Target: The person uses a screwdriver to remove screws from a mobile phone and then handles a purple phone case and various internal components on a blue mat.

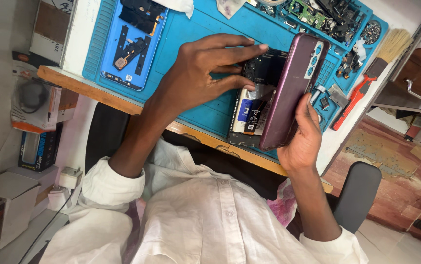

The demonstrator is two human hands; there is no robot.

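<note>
An opened phone lies on the blue work mat, its dark board, battery and flex cable bare. My left hand reaches across the mat and grips the phone's upper end, fingers over the top and thumb pressing on the inside near the camera area. My right hand holds a purple back cover by its lower end. The cover is tilted up on edge along the phone's right side, its camera holes at the top.
A second stripped phone with a blue frame lies on the mat's far left. Compartments of small parts and boards fill the mat's top right. A brush and a red-handled tool lie at the right. Boxes stand left, a chair armrest lower right.
</note>
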